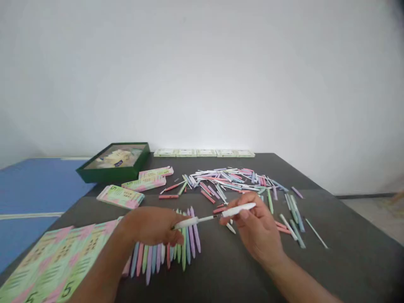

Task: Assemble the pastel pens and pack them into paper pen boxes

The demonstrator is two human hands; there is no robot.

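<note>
My left hand (151, 225) is closed on a white pen barrel (187, 223), from which a thin refill (205, 218) points right. Between the fingers of my right hand (257, 229) is a white pen half (241, 208), tilted slightly up to the right. The refill's tip meets or nearly meets that half's open end; I cannot tell whether it is inside. Below and behind my left hand lies a row of pastel pens (158, 257), partly hidden by the hand. A loose white pen part (230, 228) rests on the table beside my right fingers.
A pile of coloured pen parts (221, 179) spreads across the dark table (227, 269). More barrels (296, 210) and a thin refill (316, 233) lie right. Pastel packs marked 5 (59, 261) lie left, with a green box (107, 174) behind. White boxes (206, 153) line the far edge.
</note>
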